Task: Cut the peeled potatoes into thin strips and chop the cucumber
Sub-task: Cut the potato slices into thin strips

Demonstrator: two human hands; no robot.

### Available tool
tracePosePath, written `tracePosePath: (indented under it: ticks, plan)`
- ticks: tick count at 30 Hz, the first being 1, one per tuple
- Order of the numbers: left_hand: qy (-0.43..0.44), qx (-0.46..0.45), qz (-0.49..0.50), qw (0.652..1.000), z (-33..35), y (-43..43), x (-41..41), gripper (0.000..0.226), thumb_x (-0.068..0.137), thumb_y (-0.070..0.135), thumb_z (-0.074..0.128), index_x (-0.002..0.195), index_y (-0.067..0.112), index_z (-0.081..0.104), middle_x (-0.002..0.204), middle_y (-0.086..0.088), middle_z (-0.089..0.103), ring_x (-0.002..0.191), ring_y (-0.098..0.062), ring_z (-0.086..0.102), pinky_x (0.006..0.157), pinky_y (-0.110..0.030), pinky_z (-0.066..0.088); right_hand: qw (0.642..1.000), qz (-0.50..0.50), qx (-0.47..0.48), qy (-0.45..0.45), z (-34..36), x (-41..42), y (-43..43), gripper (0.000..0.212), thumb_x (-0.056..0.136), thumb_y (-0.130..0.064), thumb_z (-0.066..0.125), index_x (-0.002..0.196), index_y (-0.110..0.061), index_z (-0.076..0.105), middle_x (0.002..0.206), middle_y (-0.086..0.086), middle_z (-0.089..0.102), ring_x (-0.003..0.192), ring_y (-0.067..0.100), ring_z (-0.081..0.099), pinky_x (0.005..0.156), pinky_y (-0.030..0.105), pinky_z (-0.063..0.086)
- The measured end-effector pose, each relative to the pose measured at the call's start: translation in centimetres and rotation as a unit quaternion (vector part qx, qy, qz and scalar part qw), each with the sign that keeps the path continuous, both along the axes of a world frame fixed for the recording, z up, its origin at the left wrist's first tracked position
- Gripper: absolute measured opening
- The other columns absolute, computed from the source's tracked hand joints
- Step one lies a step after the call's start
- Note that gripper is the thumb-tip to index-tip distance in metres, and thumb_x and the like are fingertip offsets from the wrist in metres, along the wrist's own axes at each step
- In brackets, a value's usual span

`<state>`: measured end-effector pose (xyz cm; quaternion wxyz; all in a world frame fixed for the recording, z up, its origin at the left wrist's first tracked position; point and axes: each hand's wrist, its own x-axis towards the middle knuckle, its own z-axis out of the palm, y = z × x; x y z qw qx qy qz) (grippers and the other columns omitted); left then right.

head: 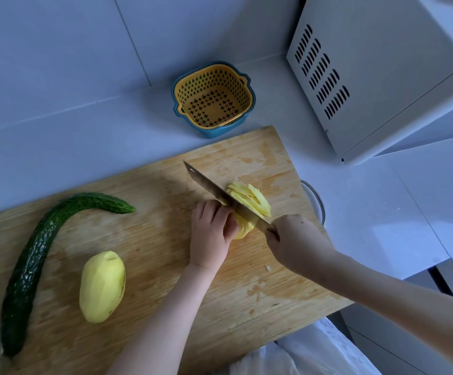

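The half-cut potato (249,201) lies right of centre on the cutting board (247,288), thin slices fanned beyond the cleaver (214,189); the left hand (210,234) curls its grip over the uncut end; the right hand (295,243) grips the cleaver's handle; a whole peeled potato (102,286) and cucumber (30,266) lie leftward.

Pale tiled wall (57,50), white countertop (368,212), white microwave (395,77) (vented side) at right, dim bluish light

A yellow strainer basket (211,79) nested in a blue bowl (214,132) sits near a white microwave (382,77).
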<state>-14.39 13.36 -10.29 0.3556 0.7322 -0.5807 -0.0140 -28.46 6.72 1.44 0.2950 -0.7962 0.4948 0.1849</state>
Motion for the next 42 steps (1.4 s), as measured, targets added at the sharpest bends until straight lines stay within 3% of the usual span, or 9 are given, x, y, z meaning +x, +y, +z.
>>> tracePosePath:
  ticks: [12,19,25,33,42]
  plan:
    - [-0.002,-0.006,0.004,1.0,0.0,-0.2,0.0,0.015,0.082,0.016,0.055,0.078,0.004,0.062,0.081,-0.014,0.057,0.081,-0.023,0.044,0.073,-0.034,0.042,1.0,0.015,0.018,0.01,0.3,0.4,0.0,0.036,0.097,-0.02,0.036,0.061,-0.015,0.04,0.059,-0.001,0.044,0.047,0.012,0.041,0.042,0.02,0.033]
    - [-0.001,-0.001,0.006,1.0,0.0,-0.1,-0.1,0.018,0.084,0.017,0.053,0.079,0.003,0.064,0.082,-0.013,0.059,0.083,-0.024,0.047,0.074,-0.034,0.043,0.999,-0.017,0.037,-0.001,0.5,0.1,-0.5,0.033,0.095,-0.019,0.038,0.065,-0.01,0.047,0.059,0.0,0.045,0.047,0.013,0.041,0.043,0.021,0.035]
    - [0.009,0.01,0.013,1.0,0.3,0.0,-0.2,0.018,0.08,0.017,0.053,0.079,0.002,0.063,0.082,-0.014,0.058,0.083,-0.023,0.043,0.071,-0.036,0.046,0.999,-0.003,0.049,0.001,-1.1,1.9,-0.8,0.035,0.093,-0.017,0.04,0.059,-0.011,0.036,0.059,0.003,0.039,0.051,0.019,0.039,0.043,0.024,0.028]
    - [0.015,0.007,0.014,1.0,0.4,0.0,-0.1,0.017,0.079,0.018,0.053,0.078,0.004,0.063,0.085,-0.013,0.059,0.087,-0.022,0.044,0.075,-0.036,0.046,0.999,0.001,0.037,0.013,-1.1,1.0,-0.1,0.027,0.095,-0.02,0.039,0.073,-0.008,0.049,0.061,0.002,0.044,0.049,0.015,0.04,0.041,0.023,0.03]
    - [0.01,-0.001,0.011,1.0,0.3,0.2,0.0,0.017,0.083,0.017,0.052,0.076,0.005,0.062,0.084,-0.01,0.057,0.084,-0.02,0.047,0.076,-0.032,0.046,1.0,-0.011,0.005,-0.02,-1.0,0.3,-2.5,0.032,0.095,-0.02,0.043,0.065,-0.011,0.049,0.056,0.0,0.043,0.047,0.013,0.04,0.042,0.021,0.03]
